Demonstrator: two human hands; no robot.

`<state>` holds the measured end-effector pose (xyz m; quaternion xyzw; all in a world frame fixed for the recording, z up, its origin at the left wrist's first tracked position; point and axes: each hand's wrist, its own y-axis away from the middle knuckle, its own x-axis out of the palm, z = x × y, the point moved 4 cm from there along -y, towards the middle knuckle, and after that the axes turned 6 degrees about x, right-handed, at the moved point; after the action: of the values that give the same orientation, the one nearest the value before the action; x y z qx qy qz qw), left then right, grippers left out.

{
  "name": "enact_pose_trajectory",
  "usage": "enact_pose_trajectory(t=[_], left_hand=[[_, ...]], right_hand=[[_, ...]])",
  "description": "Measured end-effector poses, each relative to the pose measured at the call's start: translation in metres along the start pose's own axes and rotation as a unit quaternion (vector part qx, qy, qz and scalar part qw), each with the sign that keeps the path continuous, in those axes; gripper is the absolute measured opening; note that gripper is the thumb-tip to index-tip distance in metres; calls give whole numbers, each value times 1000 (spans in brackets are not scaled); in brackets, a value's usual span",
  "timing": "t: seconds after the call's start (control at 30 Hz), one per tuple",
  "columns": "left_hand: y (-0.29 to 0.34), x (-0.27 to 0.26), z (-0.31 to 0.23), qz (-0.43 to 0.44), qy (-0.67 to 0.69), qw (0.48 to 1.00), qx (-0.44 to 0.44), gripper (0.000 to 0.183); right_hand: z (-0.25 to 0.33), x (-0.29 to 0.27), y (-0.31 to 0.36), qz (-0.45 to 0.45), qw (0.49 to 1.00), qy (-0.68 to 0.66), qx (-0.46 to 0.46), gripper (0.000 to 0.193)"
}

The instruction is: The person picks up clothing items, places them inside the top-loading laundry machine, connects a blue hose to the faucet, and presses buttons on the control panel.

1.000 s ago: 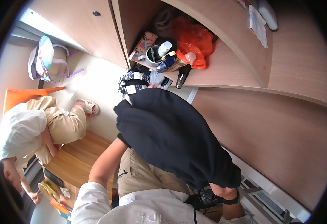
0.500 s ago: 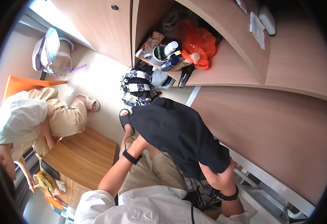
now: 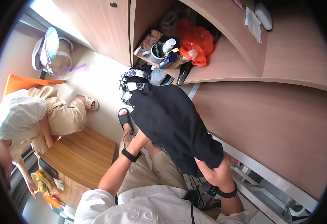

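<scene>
A black cloth garment (image 3: 173,121) hangs stretched in front of me, over my knees and out toward the shelving; its exact kind does not show. My right hand (image 3: 216,172) grips the garment's near right end, thumb on top and the fingers partly hidden by the cloth. My left hand (image 3: 142,137) reaches in under the left side of the garment; the cloth hides its fingers. The garment's far end overlaps a black-and-white patterned backpack (image 3: 128,86) on the floor.
An open shelf (image 3: 223,71) holds a mug (image 3: 156,52), bottles and a red plastic bag (image 3: 198,37). At left, a person (image 3: 21,115) sits by a wooden table (image 3: 81,156). A pale backpack (image 3: 57,52) stands farther back. Metal rails (image 3: 268,175) and dark cables (image 3: 197,190) lie at right.
The garment's far end has risen and spread farther over the patterned backpack. My right hand has shifted slightly left with its end of the cloth.
</scene>
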<state>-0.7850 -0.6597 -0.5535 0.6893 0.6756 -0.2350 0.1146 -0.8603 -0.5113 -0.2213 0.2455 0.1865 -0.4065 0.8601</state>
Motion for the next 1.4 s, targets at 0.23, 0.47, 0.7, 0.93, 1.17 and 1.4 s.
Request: enact_pose_trajectory(t=[0.23, 0.47, 0.7, 0.93, 1.17, 1.4], left_hand=[[9, -1, 3, 3, 8, 1000, 1, 54], [-9, -43, -19, -10, -9, 1000, 2, 41], [28, -80, -11, -231, -33, 904, -358, 29], [52, -117, -158, -132, 328, 883, -309, 71], [141, -100, -263, -125, 264, 935, -199, 61], [287, -49, -368, -201, 93, 949, -224, 76]], right_hand=[[-8, 2, -5, 9, 1000, 4, 29, 18], [-2, -2, -2, 18, 1000, 4, 22, 19], [2, 5, 7, 31, 999, -16, -3, 24], [25, 24, 47, 214, 969, 54, -114, 34], [45, 42, 117, 308, 934, 39, -176, 40], [70, 75, 221, 441, 851, 106, -266, 41]])
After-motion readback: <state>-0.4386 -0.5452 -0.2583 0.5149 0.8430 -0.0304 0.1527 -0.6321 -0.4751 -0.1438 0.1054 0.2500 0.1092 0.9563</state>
